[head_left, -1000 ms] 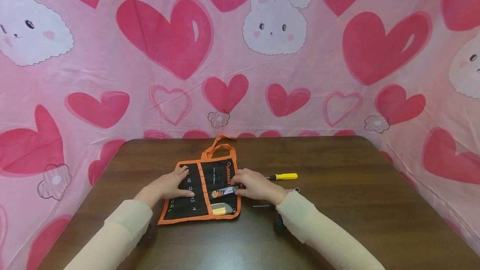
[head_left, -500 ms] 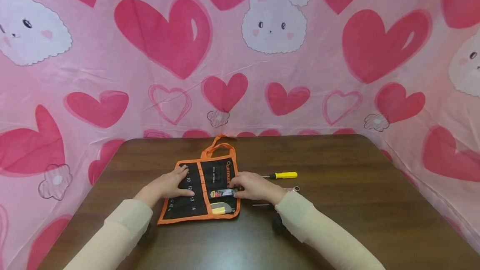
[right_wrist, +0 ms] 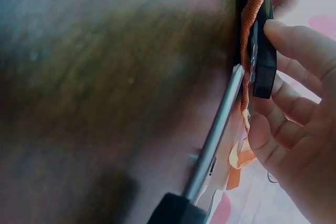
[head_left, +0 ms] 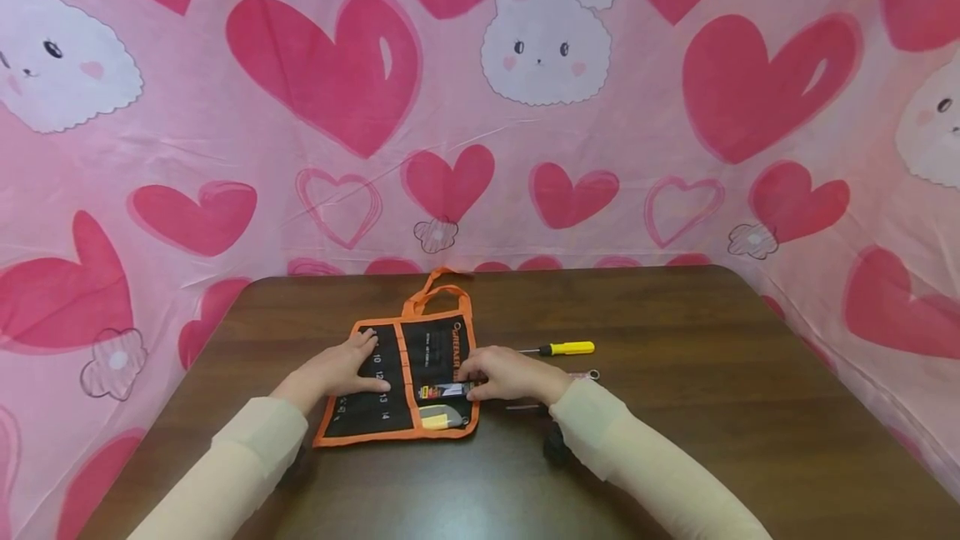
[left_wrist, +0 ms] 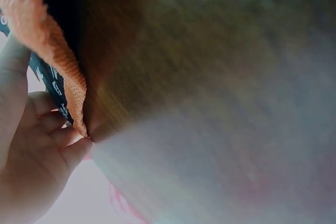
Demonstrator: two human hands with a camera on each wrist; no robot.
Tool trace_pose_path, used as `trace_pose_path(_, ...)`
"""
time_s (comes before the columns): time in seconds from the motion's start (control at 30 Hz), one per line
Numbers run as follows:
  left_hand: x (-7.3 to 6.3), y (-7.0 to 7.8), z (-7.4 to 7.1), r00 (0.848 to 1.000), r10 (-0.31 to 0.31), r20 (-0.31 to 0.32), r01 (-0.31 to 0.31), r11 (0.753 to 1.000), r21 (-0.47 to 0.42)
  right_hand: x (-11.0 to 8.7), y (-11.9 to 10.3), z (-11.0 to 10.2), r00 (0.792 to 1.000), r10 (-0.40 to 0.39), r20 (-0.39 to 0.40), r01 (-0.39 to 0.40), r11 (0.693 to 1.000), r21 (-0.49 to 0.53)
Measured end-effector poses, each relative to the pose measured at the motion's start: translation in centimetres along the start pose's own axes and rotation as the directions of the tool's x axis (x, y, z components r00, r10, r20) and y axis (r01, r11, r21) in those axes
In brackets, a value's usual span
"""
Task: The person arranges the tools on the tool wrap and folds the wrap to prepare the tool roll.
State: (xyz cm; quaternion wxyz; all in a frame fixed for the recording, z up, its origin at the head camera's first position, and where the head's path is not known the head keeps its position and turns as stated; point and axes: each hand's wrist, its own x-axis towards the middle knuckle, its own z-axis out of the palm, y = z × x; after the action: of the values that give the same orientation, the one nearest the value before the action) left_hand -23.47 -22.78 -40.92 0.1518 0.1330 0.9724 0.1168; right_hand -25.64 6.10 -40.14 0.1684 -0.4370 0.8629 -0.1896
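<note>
A black tool pouch (head_left: 431, 344) with orange trim lies spread on the table, its orange straps at the far end. My left hand (head_left: 337, 372) rests on its left panel with thumb and fingers spread apart. Between the thumb and fingers of my right hand (head_left: 512, 375) is a small flat black case (head_left: 444, 391) with a printed label, held over the right panel. The right wrist view shows the black case (right_wrist: 266, 61) at the orange edge, thumb on one side. Just nearer me, a yellow and grey tool (head_left: 437, 418) sits at the pouch's right panel.
Right of the pouch lies a yellow-handled screwdriver (head_left: 570, 348). A wrench's ring end (head_left: 593, 375) pokes out behind the right wrist. A thin metal shaft (head_left: 521, 407) and a black handle (head_left: 555, 447) show near the right sleeve. Beyond the wooden table (head_left: 652, 298) hangs a pink cloth.
The black case has turned from slanted to nearly level and come lower on the pouch's right panel, with my right hand shifting slightly. My left hand has stayed in place.
</note>
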Motion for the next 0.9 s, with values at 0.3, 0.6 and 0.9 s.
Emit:
trace_pose_path(0.3,-0.31,-0.12,0.00,1.000,-0.001,-0.019,0.001,1.000,0.003,0.57,-0.21,0.12,0.999,-0.044,-0.015,0.043,0.999,-0.022)
trace_pose_path(0.6,-0.32,0.27,0.09,1.000,-0.002,-0.028,0.003,1.000,0.015,0.54,0.07,0.09,0.999,-0.034,-0.024,0.033,0.998,-0.046)
trace_pose_path(0.9,0.16,0.50,0.89,0.998,0.009,-0.058,-0.005,0.997,0.071,0.29,0.21,-0.19,0.998,-0.021,-0.055,0.016,0.996,-0.083)
